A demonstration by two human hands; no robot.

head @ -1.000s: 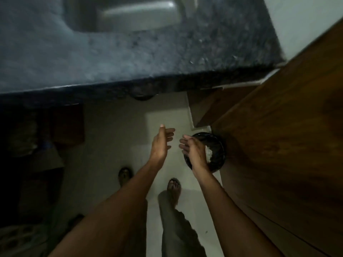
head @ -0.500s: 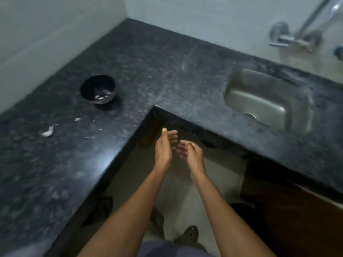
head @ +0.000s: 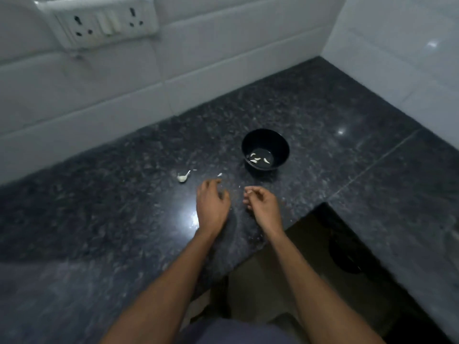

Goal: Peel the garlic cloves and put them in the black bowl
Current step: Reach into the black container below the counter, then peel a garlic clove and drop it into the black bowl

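**Hands back over the bench, one clove still waiting**

A moment ago both hands were hanging open in front of the bench edge, near the sink; now they are hovering over the bench itself, just short of the black bowl (head: 265, 151). That is suggesting a return to peeling. The left hand (head: 211, 204) is reaching with loosely spread fingers and an empty grip. The right hand (head: 263, 207) is curling its fingers; whether it is pinching anything, I cannot tell. Peeled cloves (head: 258, 158) are lying inside the bowl. One garlic clove (head: 182, 178) is sitting on the bench (head: 99, 207), left of the bowl. Small peel scraps (head: 219, 174) are lying nearby; nothing is blocking the reach.
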